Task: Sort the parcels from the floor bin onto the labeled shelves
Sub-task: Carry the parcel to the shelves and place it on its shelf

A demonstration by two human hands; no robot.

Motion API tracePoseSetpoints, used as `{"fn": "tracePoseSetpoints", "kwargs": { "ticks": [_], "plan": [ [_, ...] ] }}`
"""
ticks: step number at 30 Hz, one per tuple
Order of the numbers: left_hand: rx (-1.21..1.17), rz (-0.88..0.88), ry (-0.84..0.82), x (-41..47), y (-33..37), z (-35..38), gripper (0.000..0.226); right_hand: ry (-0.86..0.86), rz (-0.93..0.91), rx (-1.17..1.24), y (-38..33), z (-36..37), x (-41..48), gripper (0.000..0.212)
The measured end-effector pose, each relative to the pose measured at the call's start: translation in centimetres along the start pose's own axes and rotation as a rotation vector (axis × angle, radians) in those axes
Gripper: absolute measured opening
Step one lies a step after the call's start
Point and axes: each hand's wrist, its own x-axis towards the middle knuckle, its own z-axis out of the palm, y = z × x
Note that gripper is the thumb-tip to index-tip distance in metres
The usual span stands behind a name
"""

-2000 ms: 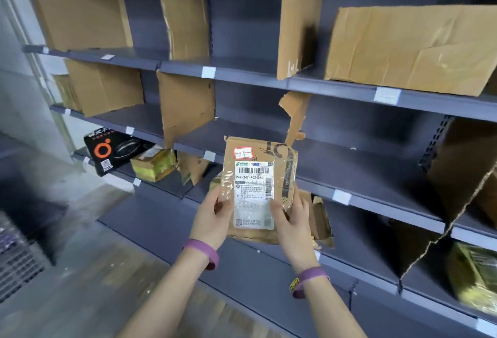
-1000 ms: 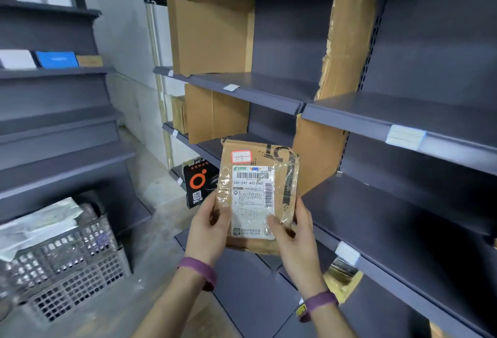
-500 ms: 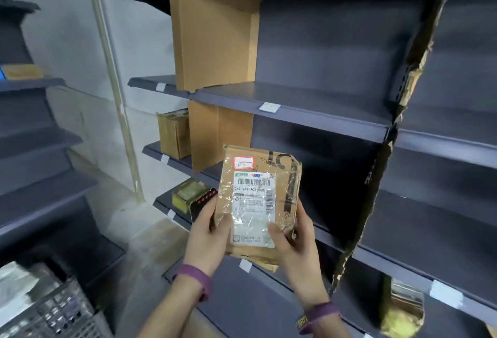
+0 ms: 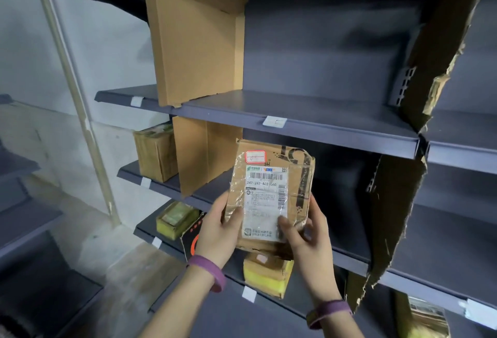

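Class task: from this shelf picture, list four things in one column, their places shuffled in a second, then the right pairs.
1. brown taped parcel with white label
2. tan cardboard box
3. yellow-and-brown parcel
4. small white shelf tag

A. front edge of upper grey shelf
B. left of brown cardboard divider
C. held by left hand and right hand
D. right of black box

Pairs: 1-C, 2-B, 3-D, 4-A

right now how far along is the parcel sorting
Done: a brown box, a green-yellow parcel and a yellow parcel already sit on the shelves. In hand: the left hand and right hand hold a taped brown parcel in front of the shelves. Left: this parcel is not yet shelved; the floor bin is out of view, so the remainder cannot be told.
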Motion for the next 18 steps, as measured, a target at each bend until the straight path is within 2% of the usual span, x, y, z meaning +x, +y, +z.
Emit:
{"fn": "tracePoseSetpoints", "kwargs": {
  "ticks": [6, 15, 18],
  "plan": [
    [0.021, 0.023, -0.088, 2.7, -0.4, 0.5, 0.025, 0.069, 0.004, 0.000, 0.4, 0.2, 1.7, 0.065],
    [-0.010, 0.050, -0.242, 5.8, -1.9, -1.1, 0.025, 0.235, -0.073, -0.261, 0.4, 3.0, 1.8, 0.058],
    [-0.017, 0.072, -0.309, 6.4, -1.8, -2.6, 0.024, 0.286, -0.065, -0.276, 0.0, 4.6, 1.0, 0.059]
  ]
}}
